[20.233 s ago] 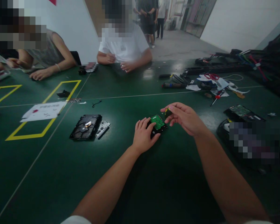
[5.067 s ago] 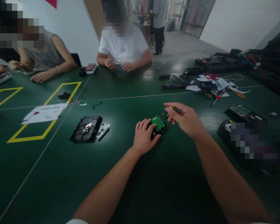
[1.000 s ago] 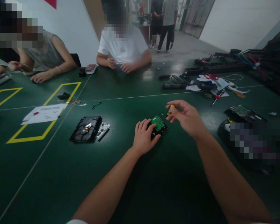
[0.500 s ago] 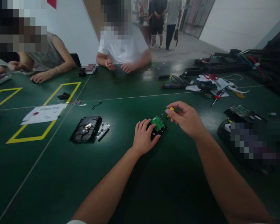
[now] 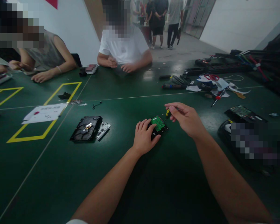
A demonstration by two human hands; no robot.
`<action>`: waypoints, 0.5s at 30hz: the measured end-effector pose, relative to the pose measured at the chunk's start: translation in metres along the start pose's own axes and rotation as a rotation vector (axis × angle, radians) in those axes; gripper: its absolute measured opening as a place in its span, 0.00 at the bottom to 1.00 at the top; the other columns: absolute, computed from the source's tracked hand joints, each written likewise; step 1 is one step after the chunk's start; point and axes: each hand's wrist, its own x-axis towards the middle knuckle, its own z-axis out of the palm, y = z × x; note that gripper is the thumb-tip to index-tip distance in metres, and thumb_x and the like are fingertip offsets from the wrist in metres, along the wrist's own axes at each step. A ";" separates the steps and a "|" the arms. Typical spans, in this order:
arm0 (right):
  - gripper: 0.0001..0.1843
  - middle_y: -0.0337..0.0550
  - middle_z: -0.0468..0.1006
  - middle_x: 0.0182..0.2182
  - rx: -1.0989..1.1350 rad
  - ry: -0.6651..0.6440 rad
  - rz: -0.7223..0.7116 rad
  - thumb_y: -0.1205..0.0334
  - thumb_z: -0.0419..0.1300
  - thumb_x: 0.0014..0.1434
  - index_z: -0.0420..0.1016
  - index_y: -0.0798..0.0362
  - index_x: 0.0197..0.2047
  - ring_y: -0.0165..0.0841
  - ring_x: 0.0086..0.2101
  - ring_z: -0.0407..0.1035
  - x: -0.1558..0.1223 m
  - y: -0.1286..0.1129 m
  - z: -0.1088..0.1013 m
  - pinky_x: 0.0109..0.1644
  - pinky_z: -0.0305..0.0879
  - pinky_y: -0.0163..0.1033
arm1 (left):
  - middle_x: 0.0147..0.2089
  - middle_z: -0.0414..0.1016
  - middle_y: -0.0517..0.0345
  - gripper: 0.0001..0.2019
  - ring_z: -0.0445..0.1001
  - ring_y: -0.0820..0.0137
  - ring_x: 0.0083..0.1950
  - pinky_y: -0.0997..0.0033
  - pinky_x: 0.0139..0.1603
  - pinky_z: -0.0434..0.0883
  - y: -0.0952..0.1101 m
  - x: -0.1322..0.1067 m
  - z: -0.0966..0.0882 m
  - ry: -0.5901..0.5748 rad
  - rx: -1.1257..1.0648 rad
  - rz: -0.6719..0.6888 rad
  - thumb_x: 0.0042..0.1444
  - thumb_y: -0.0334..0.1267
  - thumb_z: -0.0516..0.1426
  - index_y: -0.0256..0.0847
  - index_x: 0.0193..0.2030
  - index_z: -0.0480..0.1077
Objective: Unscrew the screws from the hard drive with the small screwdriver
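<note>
A hard drive (image 5: 157, 123) lies on the green table with its green circuit board facing up. My left hand (image 5: 143, 138) grips it from the left, fingers over the board and thumb along the near edge. My right hand (image 5: 185, 119) pinches a small screwdriver (image 5: 168, 113) with a yellow and black handle. The screwdriver's thin shaft points down at the drive's right edge; I cannot tell whether the tip sits in a screw. To the left lies a black drive casing (image 5: 85, 130), with a loose circuit board (image 5: 103, 130) against its right side.
A paper sheet (image 5: 43, 113) lies over yellow tape at the left. A red-handled screwdriver (image 5: 217, 99), cables and scraps lie back right. Another circuit-board unit (image 5: 244, 113) sits near a dark bag-like item (image 5: 226, 140). Two people sit across the table.
My right hand has turned the screwdriver's handle slightly and shifted it a little left and down, so more of the handle shows. My left hand stays on the hard drive.
</note>
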 end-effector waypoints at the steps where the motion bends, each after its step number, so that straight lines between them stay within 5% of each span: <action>1: 0.15 0.45 0.84 0.46 -0.017 -0.015 -0.012 0.51 0.61 0.72 0.84 0.47 0.55 0.31 0.31 0.72 0.000 -0.001 -0.001 0.34 0.69 0.40 | 0.74 0.65 0.45 0.26 0.59 0.47 0.78 0.37 0.78 0.55 0.000 0.000 0.000 0.000 0.000 0.001 0.66 0.54 0.62 0.47 0.67 0.71; 6: 0.14 0.46 0.84 0.48 0.030 -0.019 0.016 0.51 0.61 0.72 0.81 0.48 0.53 0.27 0.27 0.67 0.000 -0.002 -0.001 0.29 0.64 0.38 | 0.74 0.65 0.45 0.26 0.59 0.47 0.78 0.37 0.78 0.55 0.001 0.000 -0.001 -0.006 0.000 -0.001 0.66 0.54 0.61 0.47 0.67 0.71; 15: 0.19 0.42 0.80 0.36 0.042 0.039 0.113 0.47 0.71 0.62 0.74 0.51 0.45 0.27 0.24 0.70 -0.002 -0.004 0.004 0.25 0.63 0.36 | 0.75 0.65 0.45 0.26 0.59 0.47 0.78 0.37 0.78 0.54 0.001 0.001 -0.002 -0.016 -0.001 -0.005 0.66 0.54 0.61 0.47 0.67 0.71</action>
